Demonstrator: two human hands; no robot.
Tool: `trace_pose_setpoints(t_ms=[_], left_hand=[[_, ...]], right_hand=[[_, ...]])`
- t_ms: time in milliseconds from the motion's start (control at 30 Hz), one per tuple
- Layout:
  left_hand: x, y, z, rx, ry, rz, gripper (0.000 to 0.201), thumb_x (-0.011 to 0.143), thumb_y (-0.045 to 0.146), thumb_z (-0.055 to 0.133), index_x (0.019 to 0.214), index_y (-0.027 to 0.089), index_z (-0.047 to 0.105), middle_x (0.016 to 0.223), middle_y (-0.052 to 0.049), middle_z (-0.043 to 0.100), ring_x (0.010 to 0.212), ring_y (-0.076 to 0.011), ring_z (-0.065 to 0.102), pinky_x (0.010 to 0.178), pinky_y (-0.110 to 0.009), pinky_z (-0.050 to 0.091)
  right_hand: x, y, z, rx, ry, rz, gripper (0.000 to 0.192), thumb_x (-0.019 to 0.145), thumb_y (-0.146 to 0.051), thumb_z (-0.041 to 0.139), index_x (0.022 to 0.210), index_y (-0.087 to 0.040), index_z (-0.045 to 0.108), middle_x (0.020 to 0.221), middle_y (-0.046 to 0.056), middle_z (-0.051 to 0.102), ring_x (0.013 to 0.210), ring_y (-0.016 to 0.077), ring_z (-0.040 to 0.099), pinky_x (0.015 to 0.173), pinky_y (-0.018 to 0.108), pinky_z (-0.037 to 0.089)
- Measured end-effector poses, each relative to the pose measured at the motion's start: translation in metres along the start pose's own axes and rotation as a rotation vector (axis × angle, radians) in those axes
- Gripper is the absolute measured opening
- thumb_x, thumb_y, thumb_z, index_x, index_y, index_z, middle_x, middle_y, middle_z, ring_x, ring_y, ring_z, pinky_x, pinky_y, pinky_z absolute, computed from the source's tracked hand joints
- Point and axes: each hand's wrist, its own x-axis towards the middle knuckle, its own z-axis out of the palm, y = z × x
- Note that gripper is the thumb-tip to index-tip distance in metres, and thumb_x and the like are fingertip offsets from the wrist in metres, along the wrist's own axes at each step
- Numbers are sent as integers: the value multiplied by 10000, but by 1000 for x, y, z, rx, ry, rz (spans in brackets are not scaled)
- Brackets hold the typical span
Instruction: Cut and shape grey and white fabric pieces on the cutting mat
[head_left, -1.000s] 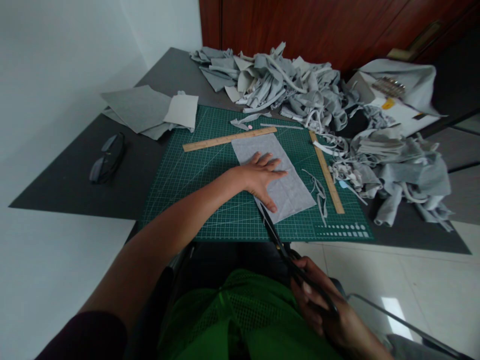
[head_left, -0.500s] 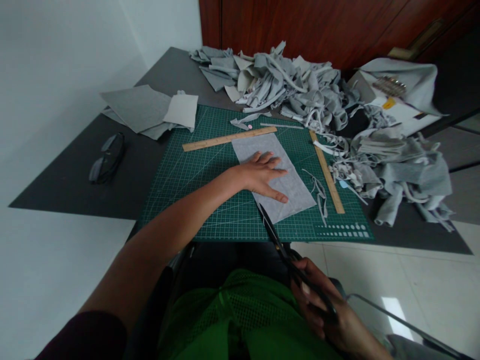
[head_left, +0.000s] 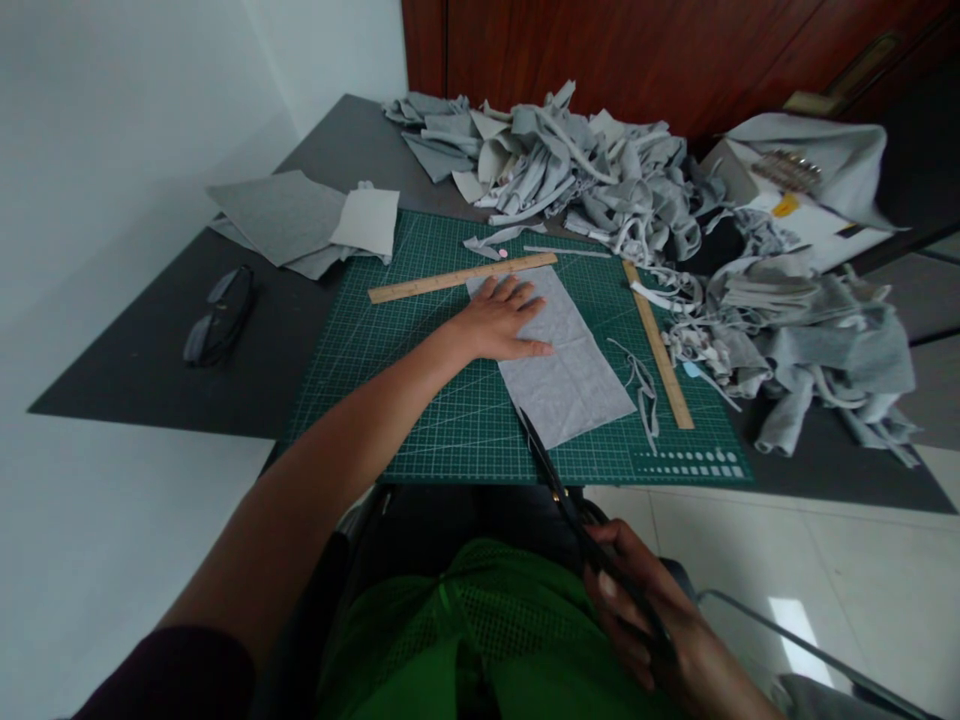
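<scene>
While the left arm stretches forward over the green cutting mat (head_left: 420, 400), the left hand (head_left: 501, 320) lies palm down on the far end of the grey fabric piece (head_left: 559, 365), its fingers (head_left: 525, 300) spread flat and pressing rather than gripping; the thumb points along the cloth toward the near side. The fabric piece lies at a slant on the mat, its far edge touching a wooden ruler (head_left: 461, 277) that runs across the mat's far part. Down near the lap, the right hand (head_left: 645, 620) is curled closed around the handles of dark scissors (head_left: 551, 475), whose blades point up and forward with their tip at the near left edge of the fabric piece; whether the blades are parted cannot be told. A second wooden ruler (head_left: 660, 345) lies along the mat's right side, with thin grey trimmings (head_left: 641, 385) between it and the cloth. Beyond the mat, a heap of grey fabric scraps (head_left: 600, 170) covers the far and right parts of the dark counter (head_left: 150, 370). Flat grey sheets (head_left: 292, 215) are stacked at the far left, and dark glasses (head_left: 217, 315) rest near them. An open box (head_left: 802, 200) draped with grey cloth stands at the far right.
</scene>
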Motion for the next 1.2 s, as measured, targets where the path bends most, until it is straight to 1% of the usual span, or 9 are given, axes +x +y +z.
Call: trace_pose_setpoints(t_ms=[167,333,533,633,800,867,1000,1100,1200], left_hand=[[1,0,0,15,-14,1,1000,903,838,318,1678,210,247,1769,-97,170,1632,-382,57,1307,-529,4],[0,1,0,21,-20,-6,1016,896,840,323,1678,195,242,1771,-109,157,1631,-385,57,1308,-527,-3],[0,3,-1,19,-26,-7,1031,894,842,323,1679,180,232,1771,-122,148,1630,-393,50,1304,-541,-5],[0,3,-1,20,-26,-12,1037,889,845,328,1679,181,234,1771,-117,147,1629,-395,55,1306,-533,-3],[0,2,0,26,-25,-3,1058,878,859,315,1678,171,237,1769,-125,149,1630,-392,55,1305,-534,3],[1,1,0,19,-18,3,1076,865,870,327,1676,168,244,1768,-125,156,1628,-400,58,1305,-534,4],[0,1,1,-6,-6,7,1092,835,887,368,1676,200,249,1768,-106,174,1629,-396,58,1306,-526,0],[0,2,0,-16,-12,6,1101,831,888,382,1677,197,244,1769,-113,163,1629,-399,47,1304,-535,-6],[-1,3,0,-18,-16,-3,1107,831,887,388,1676,186,244,1769,-118,157,1627,-407,46,1303,-543,-11]], right_hand=[[-2,0,1,-34,21,38,472,907,-595,703,1232,-333,482,673,-100,420,431,46,257,366,179,272],[-7,-12,13,-42,100,39,485,891,-581,724,1220,-315,486,650,-110,393,439,43,236,388,185,226],[-9,-21,22,-64,95,43,507,895,-617,700,1219,-301,471,679,-107,427,452,44,223,400,190,216],[-9,-19,21,-51,91,54,514,895,-615,705,1236,-310,469,671,-109,409,455,49,219,401,187,225],[-9,-11,16,-63,99,27,438,931,-569,684,1232,-314,494,627,-113,363,436,54,196,394,189,247],[-8,-10,15,-66,99,31,448,921,-578,695,1230,-318,501,641,-106,384,436,51,214,389,185,251],[-7,-11,15,-60,43,27,468,906,-602,699,1231,-322,510,645,-99,414,417,46,251,364,171,248],[-7,-12,17,-35,88,28,471,905,-584,710,1233,-314,507,642,-105,404,417,46,256,367,167,245],[-6,-12,18,34,121,28,461,892,-571,730,1196,-307,506,673,-102,432,419,37,247,368,164,236]])
